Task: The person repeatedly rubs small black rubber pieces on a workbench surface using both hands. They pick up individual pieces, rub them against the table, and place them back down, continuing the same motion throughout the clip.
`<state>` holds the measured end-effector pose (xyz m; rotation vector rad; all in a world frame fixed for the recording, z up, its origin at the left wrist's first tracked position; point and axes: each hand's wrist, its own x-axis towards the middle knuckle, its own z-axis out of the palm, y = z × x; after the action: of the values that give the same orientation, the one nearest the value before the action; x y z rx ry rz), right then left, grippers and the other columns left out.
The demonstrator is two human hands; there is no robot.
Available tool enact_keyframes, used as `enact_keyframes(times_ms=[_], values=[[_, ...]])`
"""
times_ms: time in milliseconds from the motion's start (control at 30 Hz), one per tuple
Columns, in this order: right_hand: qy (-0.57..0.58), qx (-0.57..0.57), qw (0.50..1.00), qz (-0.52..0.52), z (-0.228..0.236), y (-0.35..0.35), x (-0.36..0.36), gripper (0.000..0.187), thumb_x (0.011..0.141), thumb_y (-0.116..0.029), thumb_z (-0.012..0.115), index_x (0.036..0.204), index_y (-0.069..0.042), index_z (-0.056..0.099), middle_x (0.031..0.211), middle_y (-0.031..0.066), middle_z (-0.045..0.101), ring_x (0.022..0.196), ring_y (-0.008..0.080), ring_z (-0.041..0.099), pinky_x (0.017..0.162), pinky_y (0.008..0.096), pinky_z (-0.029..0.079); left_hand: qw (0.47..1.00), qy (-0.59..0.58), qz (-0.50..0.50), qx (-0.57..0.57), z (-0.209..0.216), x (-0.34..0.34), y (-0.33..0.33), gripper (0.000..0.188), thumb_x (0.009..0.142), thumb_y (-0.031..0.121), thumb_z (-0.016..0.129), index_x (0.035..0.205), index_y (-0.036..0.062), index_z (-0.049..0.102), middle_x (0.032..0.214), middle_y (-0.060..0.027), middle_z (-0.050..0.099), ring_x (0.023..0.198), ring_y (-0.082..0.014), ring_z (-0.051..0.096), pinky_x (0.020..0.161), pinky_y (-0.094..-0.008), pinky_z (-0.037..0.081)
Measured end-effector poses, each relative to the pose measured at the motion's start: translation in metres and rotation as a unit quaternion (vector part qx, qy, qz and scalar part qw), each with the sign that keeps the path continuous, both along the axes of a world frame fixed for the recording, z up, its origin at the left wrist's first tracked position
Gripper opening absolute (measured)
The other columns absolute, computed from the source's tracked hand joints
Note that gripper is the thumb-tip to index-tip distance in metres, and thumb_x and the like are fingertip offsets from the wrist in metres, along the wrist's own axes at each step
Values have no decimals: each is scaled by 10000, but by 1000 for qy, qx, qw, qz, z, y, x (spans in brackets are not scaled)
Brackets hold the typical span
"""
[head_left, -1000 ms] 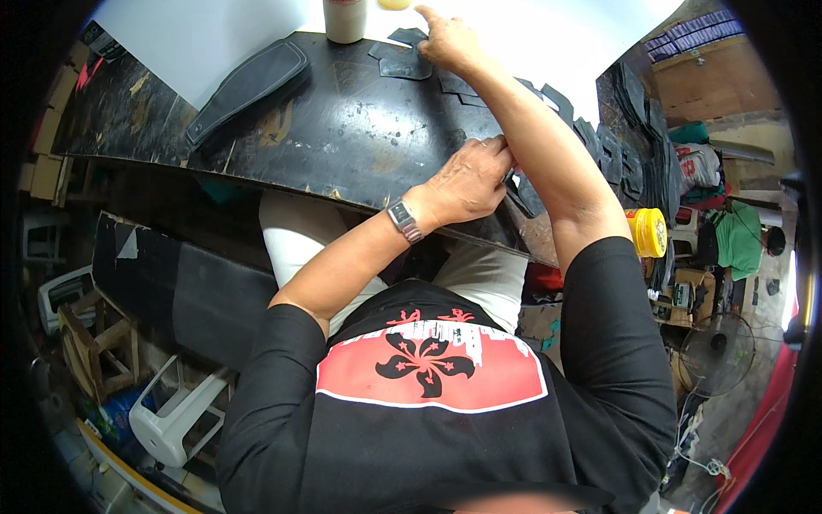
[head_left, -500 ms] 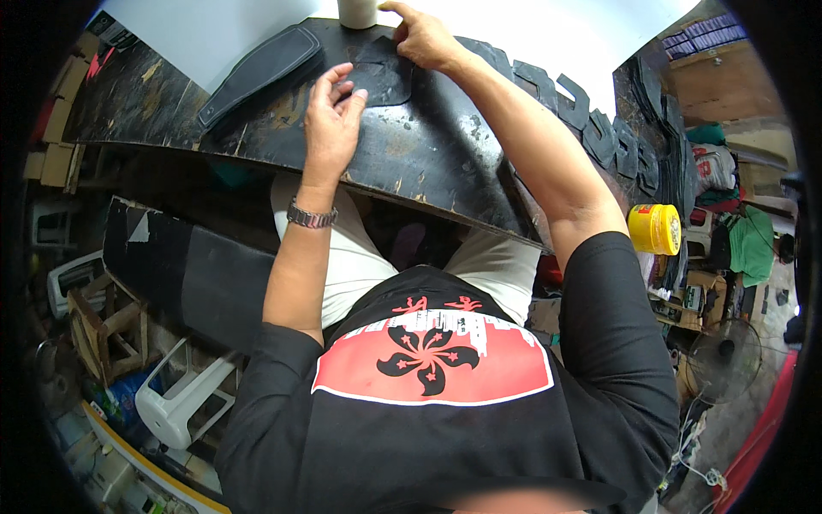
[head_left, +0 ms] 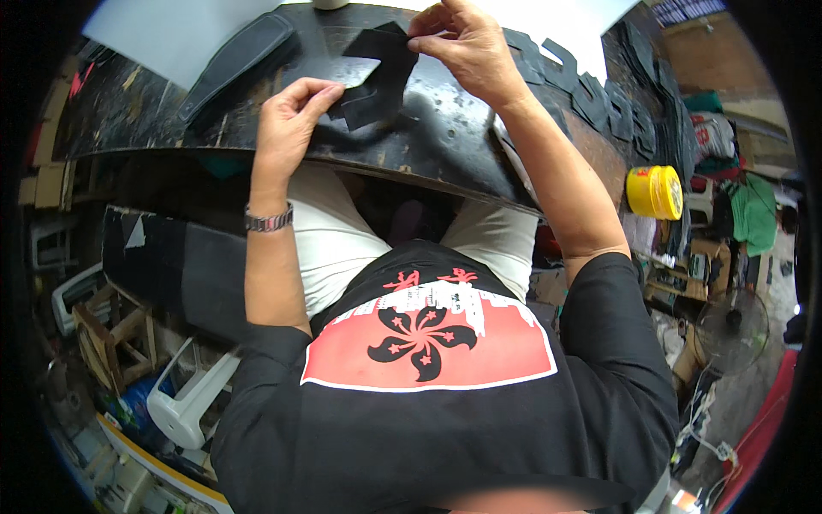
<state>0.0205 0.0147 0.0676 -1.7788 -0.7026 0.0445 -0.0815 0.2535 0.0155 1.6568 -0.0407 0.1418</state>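
Observation:
A flat black cut-out piece (head_left: 390,81), leather-like and with an angular notch in its left side, is held up over the dark worktable (head_left: 458,141). My right hand (head_left: 471,56) pinches its upper right edge between thumb and fingers. At the piece's left tip, my left hand (head_left: 287,124) closes thumb and forefinger on it. A long black piece with a stitched border (head_left: 240,64) lies on the table to the left. The bottom of a pale cylinder (head_left: 330,3) shows at the top edge of the view.
Several similar black cut-outs (head_left: 591,98) lie in a row beyond my right forearm. Long black strips (head_left: 672,111) are piled at the table's right side. A yellow jar (head_left: 653,193) stands near the right corner. White sheeting (head_left: 145,38) covers the far side.
My left hand, open before, has closed on the black piece. My right hand has left the pale cylinder's side and gripped the piece, which has been lifted and turned.

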Motion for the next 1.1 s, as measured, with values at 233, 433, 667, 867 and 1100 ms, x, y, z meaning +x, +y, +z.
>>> enact_keyframes(times_ms=[233,433,667,867,1100], values=[[131,121,979,-102,51,-122,-49,674,809,39,752,1430,-117,542,941,12,635,831,94,623,714,239,540,996,16,27,-81,25,-25,5,149,980,175,698,1063,58,739,947,34,700,792,-18,589,714,-200,490],[236,86,964,-88,22,-196,-52,618,824,14,744,1410,-93,579,1014,20,671,826,80,624,682,209,500,982,-35,-23,-183,28,-32,0,176,1010,217,644,1079,67,703,1180,-132,727,861,-67,681,700,-219,573],[190,71,958,-205,-20,-214,-58,581,816,66,722,1365,-94,615,954,33,675,761,78,611,653,207,513,978,-9,-94,-188,27,-33,-19,172,1018,207,630,1091,59,682,1190,-132,717,882,-77,676,716,-214,570],[176,76,948,-253,-24,-209,-62,557,832,86,698,1358,-81,617,948,39,672,759,81,621,641,203,530,969,3,-150,-195,28,-34,-36,154,1033,172,604,1088,46,674,1201,-127,712,1000,-94,657,841,-225,537],[198,133,939,-247,-14,-206,-74,542,826,68,709,1341,-86,637,964,32,667,785,70,616,637,203,517,971,-7,-179,-159,23,-32,-46,148,1030,161,609,1089,41,672,1176,-124,715,1108,-132,633,1006,-251,454]])
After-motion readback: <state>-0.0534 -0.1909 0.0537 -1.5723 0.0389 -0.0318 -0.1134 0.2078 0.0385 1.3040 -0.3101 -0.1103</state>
